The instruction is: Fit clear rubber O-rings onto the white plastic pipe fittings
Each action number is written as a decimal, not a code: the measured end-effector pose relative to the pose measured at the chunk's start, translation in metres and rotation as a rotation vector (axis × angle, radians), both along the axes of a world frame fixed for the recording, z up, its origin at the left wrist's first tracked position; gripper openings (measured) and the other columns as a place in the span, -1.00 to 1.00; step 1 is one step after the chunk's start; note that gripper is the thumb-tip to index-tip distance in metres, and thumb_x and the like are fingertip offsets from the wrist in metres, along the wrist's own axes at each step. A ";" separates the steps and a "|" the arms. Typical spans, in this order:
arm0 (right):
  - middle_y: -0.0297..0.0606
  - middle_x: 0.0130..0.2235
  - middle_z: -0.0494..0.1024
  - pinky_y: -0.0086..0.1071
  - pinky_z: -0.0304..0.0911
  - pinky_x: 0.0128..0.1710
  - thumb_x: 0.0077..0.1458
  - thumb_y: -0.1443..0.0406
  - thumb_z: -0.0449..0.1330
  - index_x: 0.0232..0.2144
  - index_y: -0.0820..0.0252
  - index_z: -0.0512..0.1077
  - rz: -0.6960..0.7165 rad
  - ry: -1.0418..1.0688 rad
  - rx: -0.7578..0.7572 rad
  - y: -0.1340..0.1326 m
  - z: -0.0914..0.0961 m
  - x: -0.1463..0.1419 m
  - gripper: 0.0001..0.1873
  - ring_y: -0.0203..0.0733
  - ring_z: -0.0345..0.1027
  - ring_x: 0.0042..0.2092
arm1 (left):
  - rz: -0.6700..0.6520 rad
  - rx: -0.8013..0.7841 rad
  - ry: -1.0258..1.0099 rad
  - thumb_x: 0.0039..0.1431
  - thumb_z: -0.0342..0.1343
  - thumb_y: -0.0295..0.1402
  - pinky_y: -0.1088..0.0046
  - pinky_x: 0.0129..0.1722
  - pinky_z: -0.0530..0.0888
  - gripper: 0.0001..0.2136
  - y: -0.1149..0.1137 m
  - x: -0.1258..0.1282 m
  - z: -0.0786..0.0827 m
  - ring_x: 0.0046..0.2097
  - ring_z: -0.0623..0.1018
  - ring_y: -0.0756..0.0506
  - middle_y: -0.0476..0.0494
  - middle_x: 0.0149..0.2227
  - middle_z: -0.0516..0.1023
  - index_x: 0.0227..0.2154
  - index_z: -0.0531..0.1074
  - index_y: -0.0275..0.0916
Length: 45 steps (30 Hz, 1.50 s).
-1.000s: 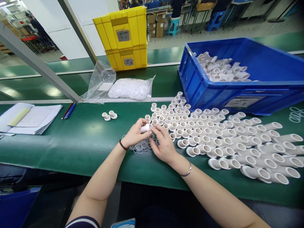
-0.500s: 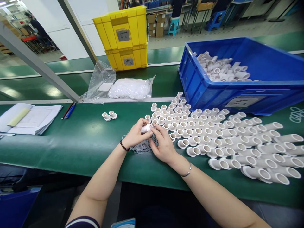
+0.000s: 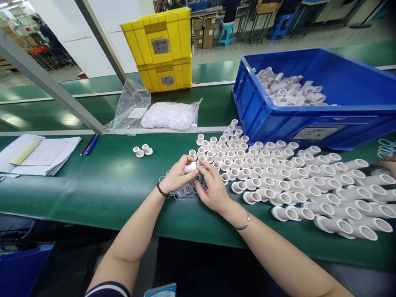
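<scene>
My left hand (image 3: 177, 176) is closed around a white plastic pipe fitting (image 3: 190, 167), holding it nearly level just above the table. At the fitting's right end, my right hand (image 3: 215, 189) pinches a thin pale sealing ring (image 3: 201, 166) between thumb and fingers; the fingers partly hide it. Under both hands lies a pile of similar loose rings (image 3: 185, 193). Rows of upright white flanged fittings (image 3: 253, 183) stand right beside my right hand. Two more fittings (image 3: 142, 151) stand apart, farther left.
A blue bin (image 3: 278, 119) of white fittings stands at the back right. Behind my hands lie a filled clear bag (image 3: 170, 115) and stacked yellow crates (image 3: 167, 53). Papers (image 3: 46, 154) and pens (image 3: 90, 144) are at left. Another person's hand (image 3: 388, 165) shows at the right edge.
The ring in my right fingers has tilted flatter at the fitting's end, and my hands have barely shifted. Another person's hand has come in at the right edge, near the rings there.
</scene>
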State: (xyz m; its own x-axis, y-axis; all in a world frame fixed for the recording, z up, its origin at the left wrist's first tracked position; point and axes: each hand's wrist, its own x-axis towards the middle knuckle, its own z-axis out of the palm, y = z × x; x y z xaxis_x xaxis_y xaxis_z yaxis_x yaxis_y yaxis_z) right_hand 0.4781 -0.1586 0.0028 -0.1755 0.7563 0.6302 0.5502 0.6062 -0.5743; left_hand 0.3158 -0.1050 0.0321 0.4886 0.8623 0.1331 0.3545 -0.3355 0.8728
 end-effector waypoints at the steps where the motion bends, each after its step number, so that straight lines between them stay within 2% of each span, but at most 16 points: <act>1: 0.00 0.14 0.23 -0.02 0.18 0.13 0.11 0.39 0.09 0.11 0.19 0.21 0.001 0.010 0.006 0.000 0.000 0.000 -0.52 0.00 0.15 0.17 | 0.011 0.003 -0.003 0.18 0.05 -0.24 0.48 -0.25 0.30 -0.77 0.000 0.000 0.000 -0.25 0.34 -0.01 -0.06 -0.23 0.30 -0.18 0.22 -0.23; 5: -0.04 0.09 0.29 -0.06 0.22 0.11 0.12 0.41 0.09 0.07 0.16 0.25 -0.005 0.095 0.031 -0.001 0.002 0.002 -0.56 -0.04 0.20 0.13 | 0.037 0.015 -0.017 0.17 0.06 -0.21 0.49 -0.26 0.30 -0.75 -0.001 0.001 0.001 -0.28 0.33 -0.01 -0.05 -0.25 0.31 -0.19 0.23 -0.23; 9: -0.10 -0.01 0.35 -0.05 0.25 0.06 0.12 0.39 0.11 -0.14 0.15 0.35 -0.034 0.236 0.031 -0.002 0.004 0.003 -0.78 -0.07 0.27 0.05 | -0.004 0.037 0.013 0.16 0.06 -0.19 0.49 -0.26 0.30 -0.74 -0.005 0.004 0.004 -0.28 0.34 -0.01 -0.06 -0.25 0.32 -0.19 0.25 -0.23; 12: -0.11 -0.06 0.36 -0.06 0.30 0.01 0.14 0.33 0.13 -0.27 0.15 0.31 -0.044 0.362 -0.036 -0.001 0.001 0.001 -0.92 -0.08 0.30 0.01 | 0.001 0.056 0.035 0.15 0.07 -0.22 0.49 -0.27 0.30 -0.75 -0.007 0.005 0.006 -0.29 0.34 -0.01 -0.06 -0.25 0.33 -0.19 0.25 -0.23; 15: -0.10 -0.03 0.32 -0.18 0.39 -0.10 0.15 0.25 0.14 -0.18 0.14 0.25 -0.005 0.492 -0.148 0.000 -0.003 -0.002 -0.81 -0.10 0.29 0.02 | 0.001 0.069 0.051 0.13 0.07 -0.25 0.49 -0.30 0.30 -0.78 -0.009 0.005 0.009 -0.32 0.34 -0.01 -0.05 -0.28 0.34 -0.22 0.26 -0.23; 19: -0.11 -0.04 0.31 -0.28 0.40 -0.15 0.18 0.17 0.11 -0.06 0.14 0.22 0.042 0.583 -0.299 0.003 -0.004 -0.002 -0.70 -0.14 0.28 0.02 | -0.099 0.089 0.062 0.13 0.07 -0.28 0.50 -0.32 0.30 -0.81 -0.013 0.006 0.012 -0.33 0.36 0.00 -0.03 -0.31 0.37 -0.24 0.27 -0.24; 21: -0.17 -0.14 0.35 -0.34 0.40 -0.24 0.19 0.14 0.09 -0.07 0.15 0.24 0.059 0.594 -0.376 0.004 -0.003 -0.001 -0.68 -0.18 0.34 -0.09 | -0.142 0.101 0.073 0.12 0.07 -0.28 0.51 -0.35 0.29 -0.81 -0.014 0.006 0.012 -0.36 0.35 0.01 -0.02 -0.34 0.38 -0.25 0.27 -0.23; 23: -0.26 -0.30 0.38 -0.40 0.36 -0.38 0.22 0.09 0.04 -0.09 0.15 0.25 0.110 0.591 -0.479 0.003 -0.002 0.000 -0.69 -0.26 0.35 -0.30 | -0.168 0.113 0.082 0.12 0.07 -0.28 0.51 -0.38 0.28 -0.82 -0.015 0.006 0.010 -0.39 0.35 0.01 0.00 -0.37 0.37 -0.26 0.26 -0.23; 25: -0.36 -0.44 0.34 -0.44 0.26 -0.53 0.25 0.06 -0.03 -0.12 0.15 0.25 0.171 0.593 -0.589 0.002 -0.001 0.000 -0.67 -0.32 0.26 -0.49 | -0.193 0.144 0.092 0.11 0.08 -0.30 0.50 -0.36 0.29 -0.82 -0.014 0.006 0.008 -0.38 0.37 0.01 -0.02 -0.36 0.37 -0.25 0.26 -0.23; 27: -0.38 -0.48 0.32 -0.46 0.19 -0.59 0.27 0.05 -0.08 -0.15 0.15 0.27 0.181 0.601 -0.631 0.001 0.000 0.000 -0.66 -0.34 0.20 -0.54 | -0.234 0.187 0.105 0.10 0.08 -0.31 0.47 -0.31 0.32 -0.81 -0.014 0.006 0.007 -0.32 0.39 -0.02 -0.06 -0.31 0.38 -0.25 0.26 -0.23; 34: -0.28 -0.35 0.40 -0.37 0.28 -0.36 0.29 0.08 -0.14 -0.27 0.16 0.32 0.093 0.575 -0.509 0.005 -0.001 -0.001 -0.64 -0.27 0.30 -0.36 | -0.330 0.294 0.087 0.11 0.07 -0.28 0.39 -0.25 0.34 -0.79 -0.014 0.007 0.003 -0.28 0.39 -0.07 -0.13 -0.30 0.37 -0.24 0.23 -0.23; 40: -0.25 -0.30 0.44 -0.34 0.32 -0.28 0.30 0.10 -0.15 -0.25 0.16 0.32 0.054 0.573 -0.481 0.005 -0.003 0.000 -0.66 -0.24 0.34 -0.28 | -0.306 0.315 0.051 0.11 0.08 -0.27 0.36 -0.22 0.36 -0.75 -0.016 0.009 -0.001 -0.24 0.42 -0.10 -0.17 -0.26 0.38 -0.18 0.22 -0.22; 45: -0.24 -0.25 0.46 -0.34 0.33 -0.26 0.29 0.14 -0.12 -0.17 0.16 0.32 -0.006 0.542 -0.424 0.005 -0.004 0.001 -0.69 -0.25 0.37 -0.27 | -0.307 0.320 0.042 0.13 0.07 -0.31 0.38 -0.19 0.36 -0.69 -0.017 0.012 0.004 -0.18 0.42 -0.10 -0.19 -0.20 0.39 -0.07 0.24 -0.21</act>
